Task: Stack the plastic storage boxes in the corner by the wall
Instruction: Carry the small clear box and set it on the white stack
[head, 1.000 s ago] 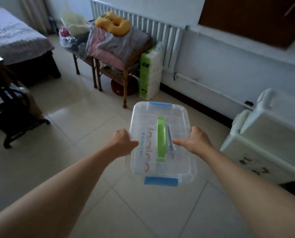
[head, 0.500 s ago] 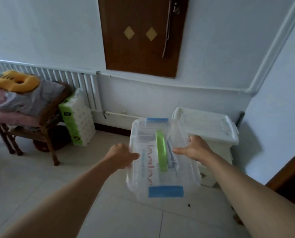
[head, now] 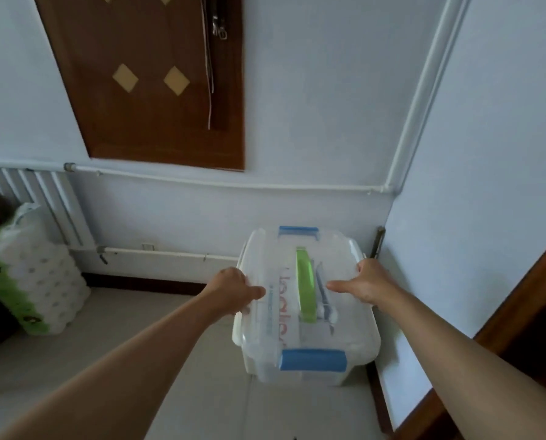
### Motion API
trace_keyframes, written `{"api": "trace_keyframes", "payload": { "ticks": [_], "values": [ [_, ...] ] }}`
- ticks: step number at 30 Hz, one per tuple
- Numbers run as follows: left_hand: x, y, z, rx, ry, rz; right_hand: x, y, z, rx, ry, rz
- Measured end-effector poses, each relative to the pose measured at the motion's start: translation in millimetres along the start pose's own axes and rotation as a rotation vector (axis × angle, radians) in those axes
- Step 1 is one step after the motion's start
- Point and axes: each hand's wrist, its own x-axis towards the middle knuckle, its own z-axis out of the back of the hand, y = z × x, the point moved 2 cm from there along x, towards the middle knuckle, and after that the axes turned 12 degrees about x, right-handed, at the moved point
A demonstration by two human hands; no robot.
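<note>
A clear plastic storage box point(head: 281, 315) with a green handle and blue latches is held level in the room's corner. My left hand point(head: 233, 292) grips its left rim and my right hand point(head: 368, 285) grips its right rim, thumbs on the lid. Beneath it a larger white storage box point(head: 313, 377) stands on the floor against the two walls, mostly hidden by the clear one. I cannot tell whether the clear box touches the white box's lid.
A green and white pack of toilet rolls point(head: 33, 274) leans by the radiator point(head: 43, 198) at left. A brown wooden panel point(head: 144, 74) hangs on the far wall above a white pipe point(head: 201, 182). Dark wooden trim point(head: 519, 328) runs along the right wall.
My view has swung right and closed in on the corner. The clear box has moved forward in both hands and now sits directly over the white box.
</note>
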Motion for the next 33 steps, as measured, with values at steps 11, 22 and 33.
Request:
{"api": "trace_keyframes", "payload": {
  "ticks": [11, 22, 33],
  "values": [
    [198, -113, -24, 0.03, 0.112, -0.141, 175, -20, 66, 0.035, -0.098, -0.085],
    [359, -181, -95, 0.101, 0.157, -0.068, 355, -71, 97, 0.027, -0.005, -0.148],
    [446, -187, -147, 0.181, 0.205, 0.049, 448, -109, 76, -0.026, 0.093, -0.216]
  ]
}}
